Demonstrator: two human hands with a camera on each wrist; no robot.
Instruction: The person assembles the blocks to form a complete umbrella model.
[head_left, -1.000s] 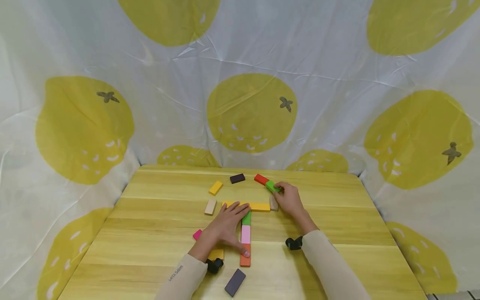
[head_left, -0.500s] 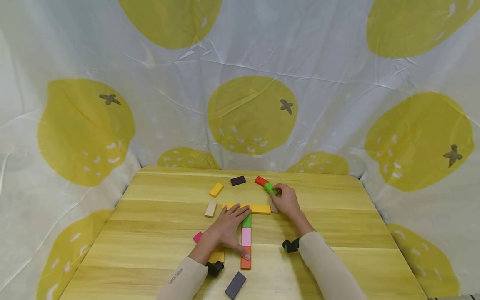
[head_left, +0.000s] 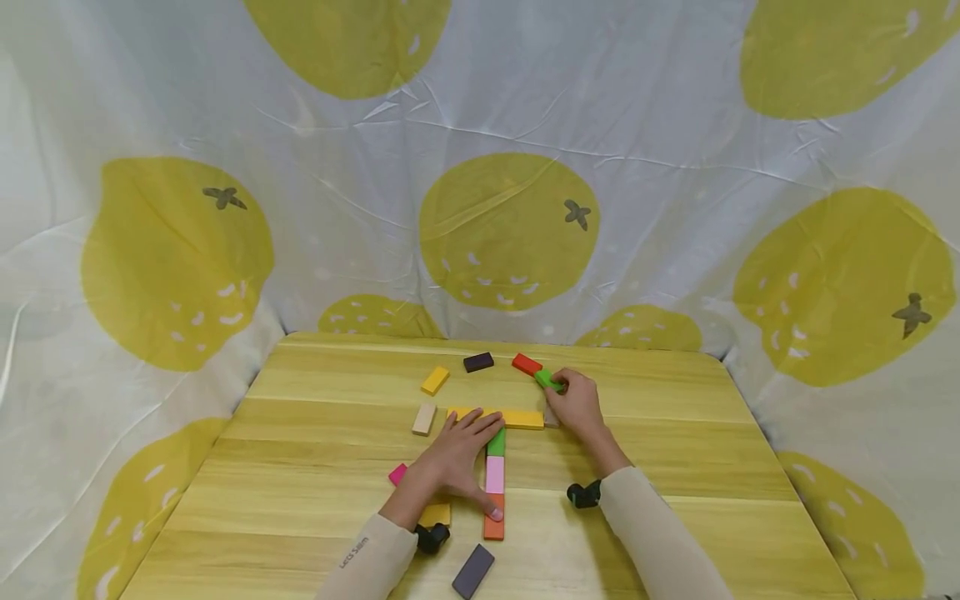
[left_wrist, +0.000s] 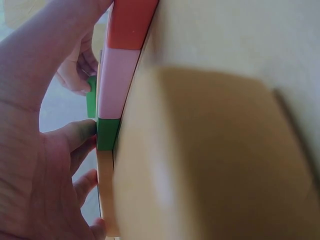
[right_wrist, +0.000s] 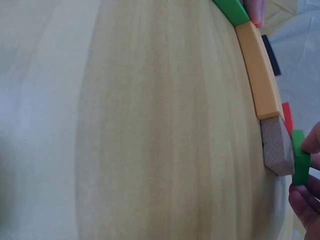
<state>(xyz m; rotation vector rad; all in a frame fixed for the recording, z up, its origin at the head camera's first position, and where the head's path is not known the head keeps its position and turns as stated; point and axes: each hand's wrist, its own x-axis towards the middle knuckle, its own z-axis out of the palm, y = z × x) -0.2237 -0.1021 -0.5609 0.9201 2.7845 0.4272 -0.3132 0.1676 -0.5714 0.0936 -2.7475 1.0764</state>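
Observation:
My right hand (head_left: 580,404) pinches a green block (head_left: 547,380) between thumb and fingers, beside the near end of a red block (head_left: 527,363). In the right wrist view the held green block (right_wrist: 300,159) is close to a grey-brown wooden block (right_wrist: 276,146). My left hand (head_left: 455,458) lies spread over the blocks, its fingers on the yellow row (head_left: 522,419) and the thumb on an orange block (head_left: 494,528). A pink block (head_left: 495,475) and another green block (head_left: 496,443) continue that column up to the row. The left hand hides part of the row.
Around them lie a black block (head_left: 478,362), a yellow block (head_left: 435,381), a beige block (head_left: 423,419), a magenta block (head_left: 398,474), a mustard block (head_left: 435,515) and a dark grey block (head_left: 473,572). Behind the wooden table (head_left: 675,533) hangs a lemon-print cloth (head_left: 660,217).
My right hand has drawn slightly nearer to me, and the green block in it has shifted a little beside the red one. The left hand stays in place on the blocks.

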